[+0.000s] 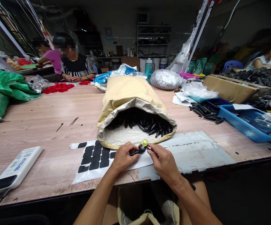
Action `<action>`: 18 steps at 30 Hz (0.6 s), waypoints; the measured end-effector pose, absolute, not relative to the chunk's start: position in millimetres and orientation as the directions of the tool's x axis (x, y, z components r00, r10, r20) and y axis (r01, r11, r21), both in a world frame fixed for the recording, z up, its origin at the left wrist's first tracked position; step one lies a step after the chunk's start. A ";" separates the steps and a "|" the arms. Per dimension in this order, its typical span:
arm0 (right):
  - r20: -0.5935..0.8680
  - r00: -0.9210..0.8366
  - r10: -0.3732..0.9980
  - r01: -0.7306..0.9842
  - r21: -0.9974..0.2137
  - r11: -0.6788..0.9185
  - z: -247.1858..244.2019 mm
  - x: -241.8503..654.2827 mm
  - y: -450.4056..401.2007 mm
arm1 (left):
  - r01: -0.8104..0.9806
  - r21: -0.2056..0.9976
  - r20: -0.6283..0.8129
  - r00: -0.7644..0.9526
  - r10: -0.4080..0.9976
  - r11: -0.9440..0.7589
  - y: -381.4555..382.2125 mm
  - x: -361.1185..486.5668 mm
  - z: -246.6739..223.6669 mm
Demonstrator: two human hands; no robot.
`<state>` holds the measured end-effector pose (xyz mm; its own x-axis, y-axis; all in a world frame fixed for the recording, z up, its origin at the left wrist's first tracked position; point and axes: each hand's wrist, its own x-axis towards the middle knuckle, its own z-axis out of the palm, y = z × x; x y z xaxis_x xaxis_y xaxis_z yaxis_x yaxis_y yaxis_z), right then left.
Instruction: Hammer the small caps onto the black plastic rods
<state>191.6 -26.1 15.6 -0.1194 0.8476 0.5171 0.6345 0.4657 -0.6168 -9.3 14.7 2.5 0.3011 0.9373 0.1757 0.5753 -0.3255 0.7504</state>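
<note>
Head view: a slim black piece [136,152] is hanging between the hands, the left hand [123,157] grasping it in its fingers. The right hand [163,160] is holding its fingers bunched beside a yellow-green disc [144,142] (what they are gripping, I cannot tell). A loose pinch could be letting something slip, losing it among the similar pieces [154,128] inside the open sack [132,87] or off the counter [86,107].

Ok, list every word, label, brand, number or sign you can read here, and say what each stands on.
No text can be read with certainty.
White power bank: blue print, too blurred to read.
Blue-and-white bag: markings, not legible.
Poster on the back wall: too small and dark to read.
Black piece in the left hand: no lettering visible.
</note>
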 end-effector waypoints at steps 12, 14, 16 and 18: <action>0.492 -0.233 0.839 0.743 -0.467 0.480 18.9 179.1 -35.3 | 0.566 0.748 0.193 0.314 0.930 -0.346 13.4 -9.9 6.1; 0.500 -0.212 0.840 0.744 -0.475 0.470 20.3 181.4 -33.8 | 0.564 0.751 0.190 0.312 0.931 -0.343 13.3 -9.8 5.5; 0.541 -0.161 0.826 0.736 -0.491 0.465 22.5 184.3 -32.3 | 0.560 0.758 0.185 0.306 0.934 -0.334 13.9 -9.9 3.2; 0.564 -0.119 0.817 0.734 -0.504 0.455 22.9 186.7 -31.8 | 0.563 0.758 0.182 0.302 0.936 -0.329 14.9 -10.2 0.3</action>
